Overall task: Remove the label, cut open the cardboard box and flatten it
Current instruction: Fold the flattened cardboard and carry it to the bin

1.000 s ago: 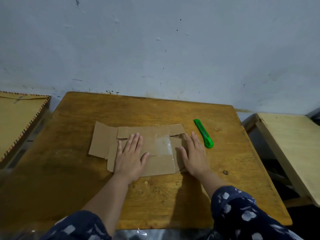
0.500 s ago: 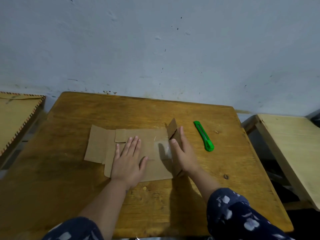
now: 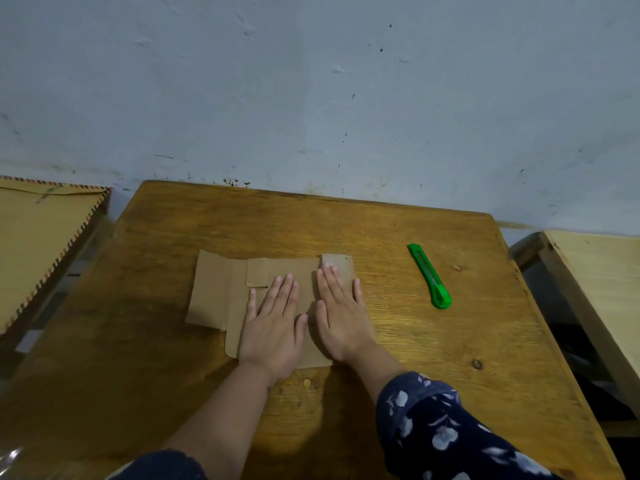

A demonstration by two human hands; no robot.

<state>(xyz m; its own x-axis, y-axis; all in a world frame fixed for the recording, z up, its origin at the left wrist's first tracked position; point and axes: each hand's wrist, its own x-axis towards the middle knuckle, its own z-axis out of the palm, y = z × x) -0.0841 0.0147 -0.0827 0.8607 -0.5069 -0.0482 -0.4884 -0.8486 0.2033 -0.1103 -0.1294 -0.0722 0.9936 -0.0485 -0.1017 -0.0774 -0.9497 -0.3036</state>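
The brown cardboard box (image 3: 221, 292) lies flattened on the wooden table (image 3: 398, 341), its flaps spread to the left. My left hand (image 3: 273, 323) presses flat on its middle with straight fingers. My right hand (image 3: 339, 317) presses flat on the right flap, which is folded over onto the rest of the cardboard. The two hands lie side by side, thumbs nearly touching. A green utility knife (image 3: 429, 276) lies on the table to the right of the cardboard, apart from both hands. No label shows.
A pale blue wall (image 3: 311, 98) runs behind the table. A woven tan surface (image 3: 38, 244) stands at the left and a light wooden table (image 3: 602, 292) at the right, each across a gap. Bare wood surrounds the cardboard.
My right hand lifted the cardboard's right flap, folded it over to the left and now presses it flat. My left hand stayed pressing on the middle.
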